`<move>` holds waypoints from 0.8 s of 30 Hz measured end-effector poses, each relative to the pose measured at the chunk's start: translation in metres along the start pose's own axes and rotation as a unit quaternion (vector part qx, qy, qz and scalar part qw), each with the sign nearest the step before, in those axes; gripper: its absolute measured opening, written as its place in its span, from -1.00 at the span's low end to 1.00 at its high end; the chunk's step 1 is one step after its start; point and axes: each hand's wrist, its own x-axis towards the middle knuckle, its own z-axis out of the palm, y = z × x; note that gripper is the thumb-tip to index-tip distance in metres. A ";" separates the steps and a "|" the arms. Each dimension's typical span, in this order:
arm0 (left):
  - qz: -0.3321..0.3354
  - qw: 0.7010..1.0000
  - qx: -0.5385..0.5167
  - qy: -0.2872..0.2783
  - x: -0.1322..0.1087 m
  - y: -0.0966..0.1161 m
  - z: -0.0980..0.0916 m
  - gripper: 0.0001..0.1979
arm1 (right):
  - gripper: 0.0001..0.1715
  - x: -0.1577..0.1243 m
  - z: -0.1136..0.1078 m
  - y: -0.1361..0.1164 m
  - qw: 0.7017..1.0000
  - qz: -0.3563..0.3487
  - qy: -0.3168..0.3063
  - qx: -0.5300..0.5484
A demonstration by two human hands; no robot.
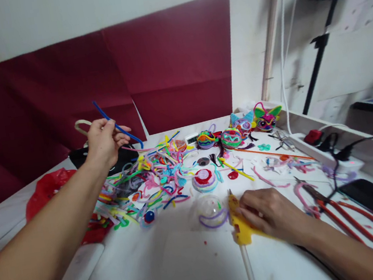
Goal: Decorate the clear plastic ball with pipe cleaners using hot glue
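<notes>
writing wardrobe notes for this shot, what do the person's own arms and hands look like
The left forearm and right forearm are bare where they show, no sleeves in view. The left hand and right hand are ungloved; I see no watch, bracelet or ring.

On the bench (128,265), a ball (211,210) is being flanked by pipe cleaners (146,164) left, a glue gun (242,231) right.
</notes>
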 end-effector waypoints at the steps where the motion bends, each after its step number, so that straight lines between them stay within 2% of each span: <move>1: -0.014 1.000 -0.012 0.003 0.000 0.000 0.000 -0.83 | -0.70 0.000 0.000 0.000 1.000 -0.002 0.002 0.000; 4: -0.046 0.998 -0.046 0.006 -0.005 0.000 0.002 -0.76 | -0.71 0.001 -0.001 -0.001 1.000 -0.005 0.005 0.001; 7: -0.075 0.995 -0.064 -0.014 -0.022 0.002 0.014 -0.79 | -0.71 0.001 -0.003 -0.002 1.000 -0.004 0.008 -0.001; 13: -0.175 0.973 -0.113 -0.104 -0.093 0.009 0.052 -0.86 | -0.82 0.003 -0.004 -0.001 0.997 0.018 0.058 0.046; 16: -0.248 0.947 -0.145 -0.146 -0.131 0.010 0.068 -0.86 | -0.90 0.005 -0.007 -0.003 0.987 0.043 0.136 0.074; 18: -0.271 0.937 -0.150 -0.164 -0.152 0.009 0.075 -0.84 | -0.69 0.007 -0.011 -0.008 0.984 0.020 0.163 0.075; 20: -0.290 0.928 -0.154 -0.175 -0.170 0.006 0.079 -0.83 | -0.61 0.010 -0.016 -0.016 0.985 -0.021 0.163 0.050; 24: -0.334 0.904 -0.182 -0.194 -0.195 -0.001 0.080 -0.83 | -0.79 0.014 -0.019 -0.031 0.993 -0.069 0.094 0.017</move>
